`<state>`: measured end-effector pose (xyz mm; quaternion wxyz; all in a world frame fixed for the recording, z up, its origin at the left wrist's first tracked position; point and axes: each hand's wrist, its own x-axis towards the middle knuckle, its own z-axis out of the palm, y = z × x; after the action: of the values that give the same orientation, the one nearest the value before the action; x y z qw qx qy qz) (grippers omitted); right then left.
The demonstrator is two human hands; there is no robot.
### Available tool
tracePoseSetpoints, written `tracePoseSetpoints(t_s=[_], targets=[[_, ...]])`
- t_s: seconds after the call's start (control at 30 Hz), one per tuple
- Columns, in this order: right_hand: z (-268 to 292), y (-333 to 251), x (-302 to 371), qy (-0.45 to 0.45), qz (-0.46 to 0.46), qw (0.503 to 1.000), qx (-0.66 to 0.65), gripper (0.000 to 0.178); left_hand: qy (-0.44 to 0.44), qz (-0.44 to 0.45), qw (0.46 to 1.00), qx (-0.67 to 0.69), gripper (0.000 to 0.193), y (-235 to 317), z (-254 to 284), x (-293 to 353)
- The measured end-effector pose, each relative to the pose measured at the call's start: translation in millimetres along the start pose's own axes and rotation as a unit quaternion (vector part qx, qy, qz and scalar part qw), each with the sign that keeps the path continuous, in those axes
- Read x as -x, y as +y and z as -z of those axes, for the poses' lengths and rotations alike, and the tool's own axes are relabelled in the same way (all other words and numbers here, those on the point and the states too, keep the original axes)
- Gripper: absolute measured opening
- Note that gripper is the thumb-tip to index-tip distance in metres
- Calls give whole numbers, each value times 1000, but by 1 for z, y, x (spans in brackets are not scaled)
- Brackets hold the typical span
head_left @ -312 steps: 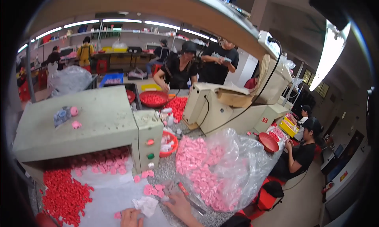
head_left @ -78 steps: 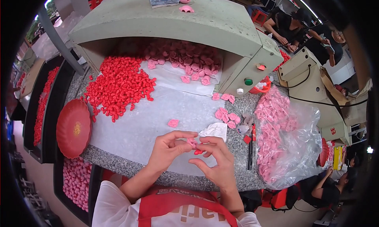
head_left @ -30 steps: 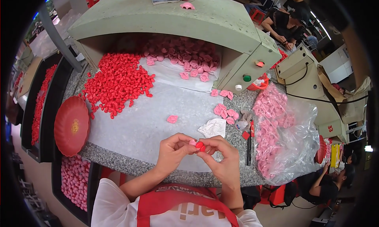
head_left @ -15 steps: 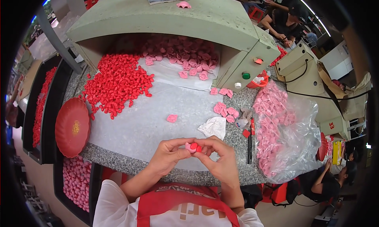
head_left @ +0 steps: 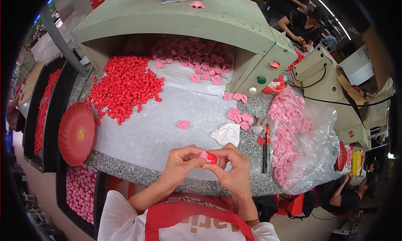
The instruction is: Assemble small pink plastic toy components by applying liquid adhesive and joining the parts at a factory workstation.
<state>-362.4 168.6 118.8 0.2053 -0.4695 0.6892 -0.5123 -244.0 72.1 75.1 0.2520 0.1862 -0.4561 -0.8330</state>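
Note:
Close to the table's front edge, my left hand (head_left: pixel 181 163) pinches a small pink rubbery piece (head_left: pixel 204 154) between thumb and fingers. My right hand (head_left: pixel 233 169) closes on a glossy red bean-shaped piece (head_left: pixel 212 158), pressed against the pink one. My fingertips partly cover both, so I cannot tell how far the red sits inside the pink. Beyond my hands, one loose pink piece (head_left: pixel 183 124) lies on the white sheet (head_left: pixel 138 142). A heap of red pieces (head_left: pixel 125 86) spreads at the left, and hollow pink pieces (head_left: pixel 203 58) pile under the grey-green hood.
The metal hood (head_left: pixel 176 19) stands at the back, with knobs on its right side. A red fluted bowl (head_left: pixel 77 134) is at the left, beside black trays (head_left: pixel 52 128). A clear bag of pink pieces (head_left: pixel 293 136), a crumpled white cloth (head_left: pixel 226 135) and a black pen (head_left: pixel 264 158) lie right.
My fingers have shifted slightly around the two pieces, and more of the red piece now faces up against the pink one. The loose pieces on the table lie as before.

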Motion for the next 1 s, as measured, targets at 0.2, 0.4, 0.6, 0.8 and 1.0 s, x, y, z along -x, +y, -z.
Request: tracePoseSetpoints(t_s=[0.2,0.4,0.6,0.8,1.0], targets=[[3,11,1,-19,-121,966,-225,33,37,32,999,18,14,-4,-7,-4],[13,6,-1,-65,-107,975,-185,32,21,8,1000,-18,15,-3,-7,-4],[14,12,-2,-77,-159,958,-224,30,-18,-3,1000,-4,13,4,-5,0],[13,4,-3,-111,-138,964,-200,27,-38,-40,998,-24,18,4,-3,3],[6,10,0,-68,-102,954,-275,23,-36,-42,998,4,10,11,-11,6]])
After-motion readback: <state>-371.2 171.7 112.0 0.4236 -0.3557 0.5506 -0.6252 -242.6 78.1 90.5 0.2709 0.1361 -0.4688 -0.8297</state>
